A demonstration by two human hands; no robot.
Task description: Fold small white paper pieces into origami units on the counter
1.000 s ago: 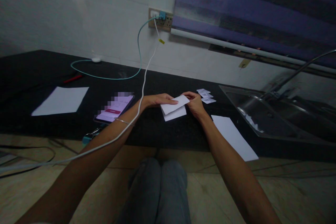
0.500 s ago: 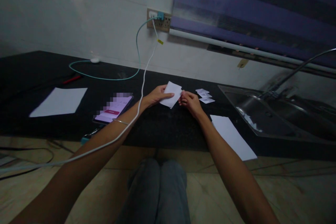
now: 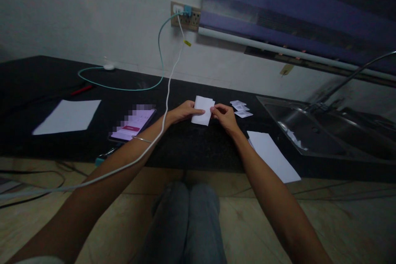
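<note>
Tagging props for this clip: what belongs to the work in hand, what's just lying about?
In the work:
folded white paper, held by left hand, right hand pinching its edge
likely also left sheet, right sheet, small white pieces

Seemingly uninvolved:
phone
teal cable
white cable
red object

Left grip, bare hand, at left edge of folded white rectangular paper: thumb stretched straight across paper's upper face, fingers mostly hidden behind. Right grip, bare hand, at paper's right edge: thumb pinching against bent fingers. Bare left forearm slants in from lower left of paper, bare right forearm from lower right; wrists either side of paper. Legs in grey-blue trousers side by side, below paper.
</note>
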